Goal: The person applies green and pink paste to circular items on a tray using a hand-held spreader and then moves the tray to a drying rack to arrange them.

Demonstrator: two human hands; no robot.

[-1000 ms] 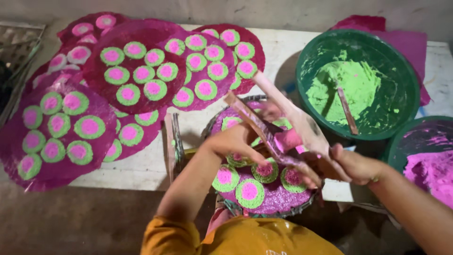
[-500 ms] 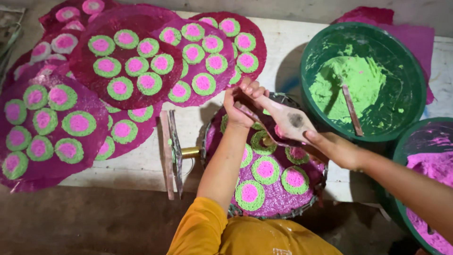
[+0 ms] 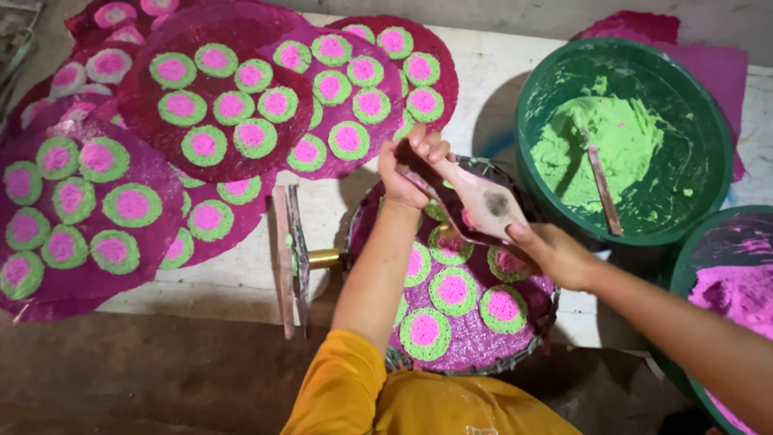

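Since half a second ago my hands are sitting a little lower on the tray, my left hand [image 3: 412,165] has slid up to the far tip of the tool, and the view has closed in slightly.

Just beyond my right hand [image 3: 555,254], the large green plastic basin [image 3: 708,129] is holding a mound of bright green paste [image 3: 600,141], with a thin wooden stick [image 3: 604,189] lying slanted in it. Beside my right forearm, at the edge of the view, a second green basin [image 3: 684,258] is holding pink paste [image 3: 737,294].

Between my hands I am holding a flat, pale wooden paddle [image 3: 483,201], widest in the middle with a dark smudge there and pink staining along its edges. My left fingers are pinching its narrow far end, and my right hand is closing around the near handle end, fingers curled. The paddle is hovering slanted over the round purple mesh tray [image 3: 475,350] under my hands, which is carrying round cakes with green rims and pink centres [image 3: 453,290]; I cannot tell whether it is touching them.

Out past my left hand, purple mesh sheets [image 3: 145,105] are lying overlapped on the whitish slab [image 3: 241,278], each filled with the same green-and-pink rounds. Near my left forearm a pair of thin wooden strips [image 3: 288,258] is lying on the slab.
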